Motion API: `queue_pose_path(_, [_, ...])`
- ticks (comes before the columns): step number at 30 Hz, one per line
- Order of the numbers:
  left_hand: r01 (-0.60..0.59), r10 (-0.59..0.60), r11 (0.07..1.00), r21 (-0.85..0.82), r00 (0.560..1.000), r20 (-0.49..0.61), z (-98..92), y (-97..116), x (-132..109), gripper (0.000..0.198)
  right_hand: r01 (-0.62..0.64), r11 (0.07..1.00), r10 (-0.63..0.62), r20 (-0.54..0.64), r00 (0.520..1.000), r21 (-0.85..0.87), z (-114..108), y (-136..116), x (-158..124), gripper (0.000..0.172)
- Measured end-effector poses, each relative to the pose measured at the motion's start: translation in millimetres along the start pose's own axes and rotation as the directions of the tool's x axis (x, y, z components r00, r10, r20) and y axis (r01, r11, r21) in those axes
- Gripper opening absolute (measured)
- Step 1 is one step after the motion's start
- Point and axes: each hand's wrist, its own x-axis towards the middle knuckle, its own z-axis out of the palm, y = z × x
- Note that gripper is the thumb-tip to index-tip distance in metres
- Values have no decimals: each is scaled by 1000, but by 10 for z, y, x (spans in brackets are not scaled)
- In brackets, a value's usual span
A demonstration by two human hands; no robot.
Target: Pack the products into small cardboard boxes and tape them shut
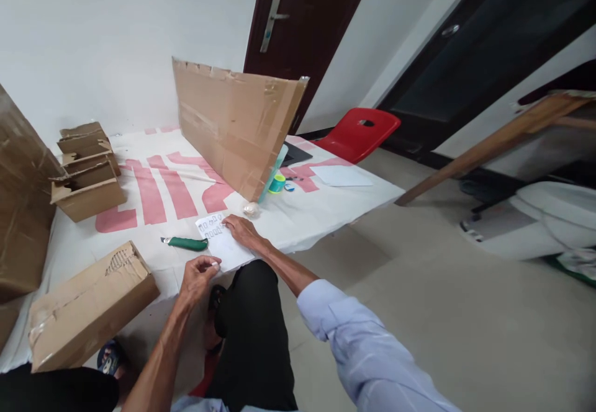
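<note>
A white sheet of paper (228,247) with several small drawn shapes near its top lies at the table's front edge. My left hand (198,275) is closed, thumb and fingers pinched at the sheet's lower left corner. Across from it, my right hand (243,231) has its fingers curled together at the upper right edge of the same sheet; its fingertips are partly hidden. Just left of the paper is a green utility knife (186,243), touched by neither hand. A small crumpled pale lump (250,210) sits beyond my right hand.
A large cardboard panel (233,120) stands upright on the cloth-covered table (321,213). Near its foot are rolls of tape (277,183). Small open boxes (88,192) and a long closed box (95,306) are on the left. A red chair (358,133) stands behind.
</note>
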Motion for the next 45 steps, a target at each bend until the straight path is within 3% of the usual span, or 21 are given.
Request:
queue_pose_path(5, [-4, -19, 973, -231, 995, -99, -69, 221, -86, 44, 17, 994, -3, -126, 992, 112, -90, -216, -223, 26])
queue_pose_path(7, [-16, -20, 956, -292, 992, -121, -65, 311, -119, 47, 37, 958, -4, -113, 994, 285, -75, -421, -413, 28])
queue_pose_path(11, [-16, -58, 887, -461, 988, -146, -24, 453, -183, 50, 30, 680, -44, 1, 999, 733, -28, -919, -818, 37])
queue_pose_path(14, [9, -105, 840, -543, 983, -147, -14, 518, -235, 50, 16, 589, -46, 14, 999, 808, -30, -1175, -976, 34])
queue_pose_path(17, [18, -113, 826, -563, 984, -135, -26, 544, -278, 50, 24, 542, -49, 3, 999, 840, -37, -1279, -1007, 30])
queue_pose_path(24, [52, -116, 809, -585, 991, -72, -58, 559, -307, 48, 71, 572, -65, -41, 997, 817, -41, -1364, -1019, 25])
queue_pose_path(30, [70, -106, 823, -564, 994, -32, -149, 597, -313, 49, -60, 554, -33, 94, 995, 831, -103, -1421, -1049, 31])
queue_pose_path(38, [85, -103, 918, -388, 994, -26, -232, 630, -329, 43, -75, 608, -63, 143, 988, 791, -202, -1466, -1034, 30])
queue_pose_path(41, [75, -104, 930, -359, 993, -61, -236, 599, -310, 41, -77, 613, -46, 133, 990, 787, -194, -1451, -1021, 29])
queue_pose_path(45, [31, -105, 932, -360, 977, -186, -240, 517, -288, 44, -98, 627, 101, 44, 994, 773, -139, -1426, -1042, 28])
